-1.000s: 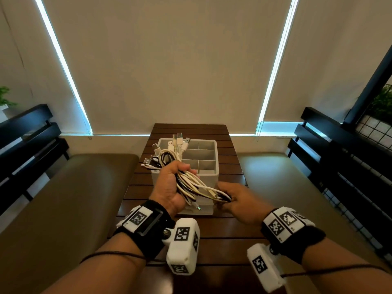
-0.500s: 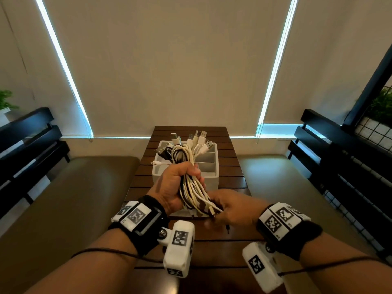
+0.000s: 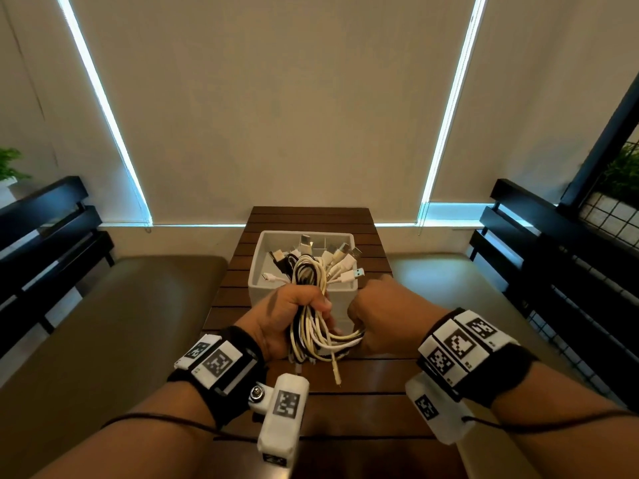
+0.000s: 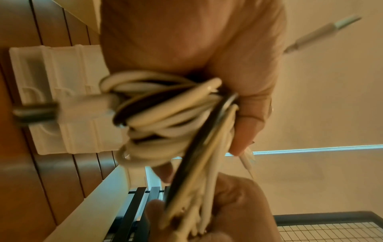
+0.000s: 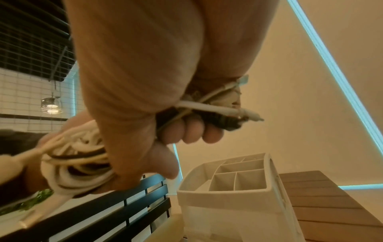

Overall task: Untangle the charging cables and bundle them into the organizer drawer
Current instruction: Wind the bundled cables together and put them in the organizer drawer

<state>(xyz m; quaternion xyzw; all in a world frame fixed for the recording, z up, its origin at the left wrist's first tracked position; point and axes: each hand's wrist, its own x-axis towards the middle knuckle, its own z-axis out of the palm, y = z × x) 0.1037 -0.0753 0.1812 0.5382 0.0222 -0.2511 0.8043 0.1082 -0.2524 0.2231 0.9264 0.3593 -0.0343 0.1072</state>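
Above one organizer [image 3: 337, 294], two hands (fisted), one cable bundle [image 3: 311, 326]

Dark slatted wooden table [image 3: 345, 378] is running from near to far btwn two benches; white organizer w/ compartments [image 3: 273, 288] is sitting directly on its far half, centred.

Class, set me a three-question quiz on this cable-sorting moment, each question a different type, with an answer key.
1. True or false: the left hand grips the cable bundle.
2. Multiple choice: the white organizer stands on A) the cushioned bench, B) the slatted wooden table, C) the floor.
3. Fill in: the right hand holds the bundle's ____ end.

Key: 1 true; 2 B; 3 lower, where the strands trail toward the person.
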